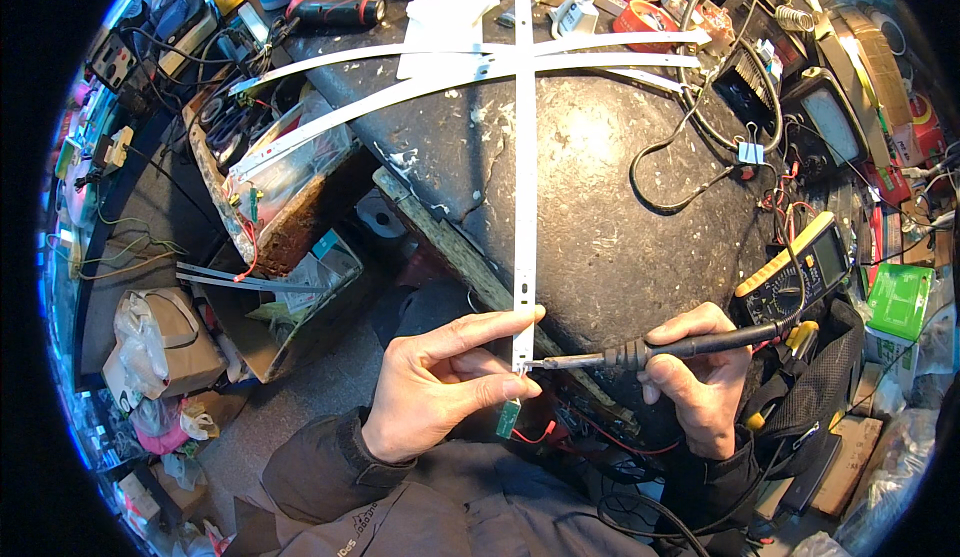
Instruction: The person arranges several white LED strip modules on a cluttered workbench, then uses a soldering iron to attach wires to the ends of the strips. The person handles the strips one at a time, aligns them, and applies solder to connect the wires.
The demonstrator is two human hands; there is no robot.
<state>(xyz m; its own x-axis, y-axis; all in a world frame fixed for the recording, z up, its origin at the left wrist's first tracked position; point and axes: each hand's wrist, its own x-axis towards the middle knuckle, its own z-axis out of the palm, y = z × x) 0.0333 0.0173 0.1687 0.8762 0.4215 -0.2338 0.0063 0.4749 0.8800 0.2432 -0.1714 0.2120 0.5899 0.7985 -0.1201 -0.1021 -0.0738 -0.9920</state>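
Observation:
My left hand (455, 382) pinches the near end of a long white LED strip (525, 207) between thumb and fingers. The strip runs straight away from me across the dark worktop. A small green circuit board (508, 418) hangs just below the pinched end, close to a red wire. In my right hand (700, 377) is a soldering iron (640, 353), gripped by its dark handle and lying nearly level. Its tip points left and meets the strip's end, beside my left fingertips. Whether solder is there is too small to tell.
More white strips (400, 92) lie crosswise on the dark worktop (610, 157), under the held one. A yellow-edged multimeter (795, 272) sits at the right, near a black cable loop (640, 177). Cluttered boxes (280, 177) stand left; a power drill (335, 9) lies at the back.

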